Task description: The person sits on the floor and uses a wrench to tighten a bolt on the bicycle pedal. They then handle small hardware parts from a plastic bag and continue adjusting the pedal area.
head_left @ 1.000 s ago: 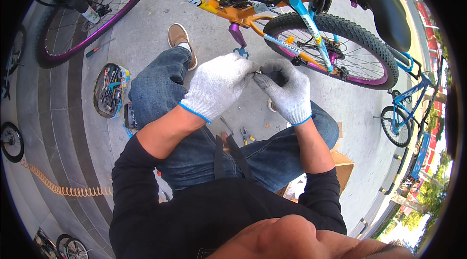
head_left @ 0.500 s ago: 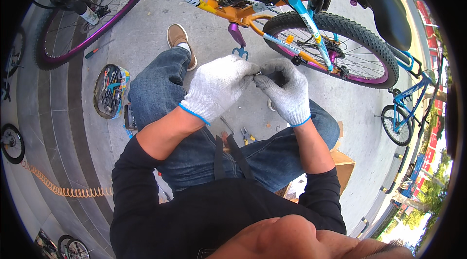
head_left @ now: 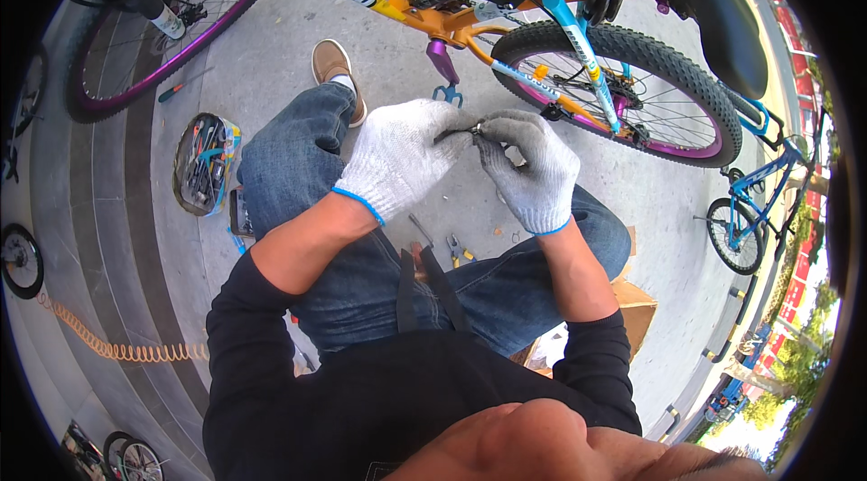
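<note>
Grey floor (head_left: 655, 210) lies under the far bike (head_left: 442, 23). Nearer, left hand (head_left: 402, 154) and right hand (head_left: 531, 167) pinch a tiny metal part (head_left: 476, 129) between them; knit gloves (head_left: 545, 199) could let it slip.

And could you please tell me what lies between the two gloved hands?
The head view shows a shiny piece, too small to identify, between the left hand and the right hand.
</note>
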Demonstrator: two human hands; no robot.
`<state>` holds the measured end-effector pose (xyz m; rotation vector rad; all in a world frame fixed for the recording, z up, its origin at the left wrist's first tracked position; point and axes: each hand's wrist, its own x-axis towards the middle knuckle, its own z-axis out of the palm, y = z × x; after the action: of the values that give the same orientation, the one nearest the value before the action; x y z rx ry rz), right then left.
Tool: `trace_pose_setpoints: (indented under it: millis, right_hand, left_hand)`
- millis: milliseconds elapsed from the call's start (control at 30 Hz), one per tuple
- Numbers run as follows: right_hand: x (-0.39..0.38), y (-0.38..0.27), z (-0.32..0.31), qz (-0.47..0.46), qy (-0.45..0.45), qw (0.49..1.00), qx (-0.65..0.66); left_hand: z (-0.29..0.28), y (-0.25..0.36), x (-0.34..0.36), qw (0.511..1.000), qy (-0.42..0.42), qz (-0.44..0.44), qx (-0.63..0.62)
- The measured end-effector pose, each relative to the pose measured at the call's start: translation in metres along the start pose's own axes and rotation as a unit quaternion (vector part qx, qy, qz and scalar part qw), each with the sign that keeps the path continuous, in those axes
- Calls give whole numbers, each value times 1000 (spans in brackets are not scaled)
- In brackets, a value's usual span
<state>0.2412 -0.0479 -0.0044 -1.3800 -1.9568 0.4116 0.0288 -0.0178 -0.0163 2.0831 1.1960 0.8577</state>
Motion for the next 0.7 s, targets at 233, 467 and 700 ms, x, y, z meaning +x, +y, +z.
trace_pose_setpoints:
  millis: [233,467,700]
  right_hand:
    - [2,3,1,39,-26,997,67]
    - [1,2,0,116,-64,989,66]
    - [1,4,-2,117,-68,989,58]
  left_hand:
    - [0,-2,-2,998,-16,-40,-35]
    - [6,-7,-3,998,18,30,49]
    - [8,-8,-2,998,6,34,56]
